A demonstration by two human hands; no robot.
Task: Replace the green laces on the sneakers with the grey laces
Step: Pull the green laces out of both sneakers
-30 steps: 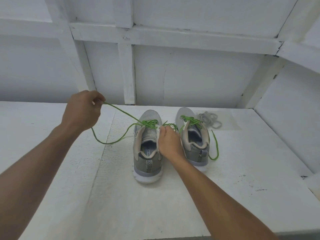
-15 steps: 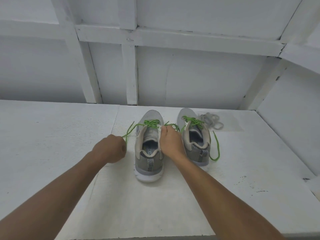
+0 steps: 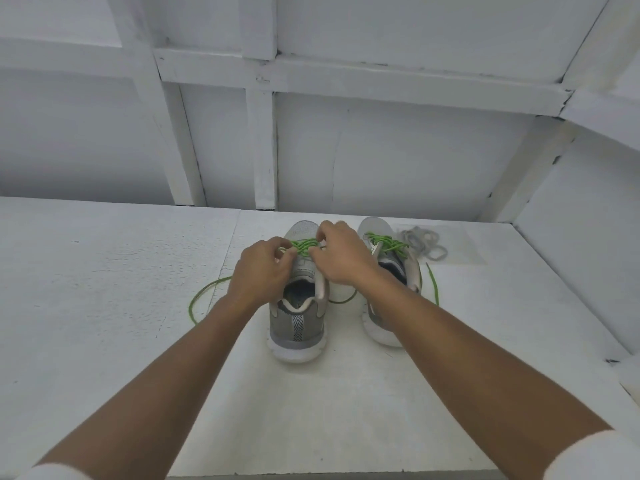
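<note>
Your left hand (image 3: 263, 268) and right hand (image 3: 341, 259) are both over the sneaker in front of you (image 3: 297, 329), fingers curled. Each pinches the green lace (image 3: 304, 244) at the eyelet rows, left hand on the left row, right hand on the right row. One loose end of that lace trails off to the left on the white table (image 3: 104, 289); another loops out under your right wrist. The sneaker sits upright, heel toward you. The second sneaker (image 3: 370, 226) stands just beside it on the right, with its own green lace (image 3: 386, 242) threaded, one end lying on the table. The grey laces (image 3: 422, 242) lie in a bundle near that shoe's toe, in neither hand.
</note>
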